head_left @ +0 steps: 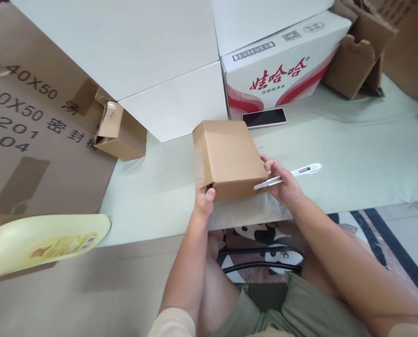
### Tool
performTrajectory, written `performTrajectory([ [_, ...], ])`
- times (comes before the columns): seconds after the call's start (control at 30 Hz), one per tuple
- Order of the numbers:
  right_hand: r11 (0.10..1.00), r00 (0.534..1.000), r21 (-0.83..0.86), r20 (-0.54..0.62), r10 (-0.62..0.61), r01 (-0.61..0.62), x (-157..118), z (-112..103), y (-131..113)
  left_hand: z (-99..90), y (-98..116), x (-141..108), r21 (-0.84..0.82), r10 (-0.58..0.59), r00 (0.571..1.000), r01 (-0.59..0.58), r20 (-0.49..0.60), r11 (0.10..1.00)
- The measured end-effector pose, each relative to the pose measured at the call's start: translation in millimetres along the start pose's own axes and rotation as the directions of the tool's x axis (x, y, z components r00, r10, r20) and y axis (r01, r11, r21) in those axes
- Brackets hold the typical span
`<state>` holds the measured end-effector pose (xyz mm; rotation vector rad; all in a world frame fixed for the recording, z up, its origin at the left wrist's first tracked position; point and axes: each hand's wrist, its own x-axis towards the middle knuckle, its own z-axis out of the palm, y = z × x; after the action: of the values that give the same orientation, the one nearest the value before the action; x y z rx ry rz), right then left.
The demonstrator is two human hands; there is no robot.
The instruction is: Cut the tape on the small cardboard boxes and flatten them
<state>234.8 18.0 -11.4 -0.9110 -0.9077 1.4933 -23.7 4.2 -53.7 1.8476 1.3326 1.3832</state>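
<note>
A small brown cardboard box (235, 152) is in front of me, near the table's front edge. My left hand (205, 199) grips its near left corner, thumb on the front side and the other fingers mostly hidden. At the right side of the box, my right hand (281, 182) holds a white utility knife (309, 169). The knife's blade end points left, across the box's near right corner. Fingers of that hand also rest against the box's right side.
Behind the box, a phone (265, 118) lies by a white-and-red carton (282, 70). White boxes (180, 100) stand at the back. To the left are a small open carton (124, 135), a big cardboard box (47, 140) and a yellow bottle (54, 241). Folded cardboard (352, 65) stands back right.
</note>
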Motion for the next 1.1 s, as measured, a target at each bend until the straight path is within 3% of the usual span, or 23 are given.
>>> performTrajectory([
  [0.1, 0.998, 0.999, 0.022, -0.01, 0.052, -0.052, -1.3, 3.2, 1.2, 0.0, 2.6, -4.5, 0.008, -0.017, 1.0, 0.016, 0.027, 1.0],
  [0.3, 0.993, 0.994, 0.093, -0.071, 0.082, -0.076, -1.1, 4.6, -4.5, 2.3, 16.5, 5.6, 0.041, -0.138, 0.983, 0.144, -0.123, 0.989],
  [0.63, 0.993, 0.984, 0.043, -0.15, -0.098, 0.106, 1.8, -4.3, 1.8, 2.5, 47.5, 23.4, -0.098, -0.307, 0.943, 0.296, -0.126, 0.95],
  [0.87, 0.994, 0.98, 0.084, -0.188, -0.06, 0.077, 1.8, -3.6, -1.3, 0.2, 52.0, 26.8, -0.067, -0.413, 0.885, 0.408, -0.215, 0.91],
  [1.1, 0.995, 0.983, 0.063, -0.169, -0.072, 0.083, 3.8, -6.4, 0.4, -0.2, 55.9, 29.9, -0.057, -0.453, 0.86, 0.453, -0.236, 0.89],
])
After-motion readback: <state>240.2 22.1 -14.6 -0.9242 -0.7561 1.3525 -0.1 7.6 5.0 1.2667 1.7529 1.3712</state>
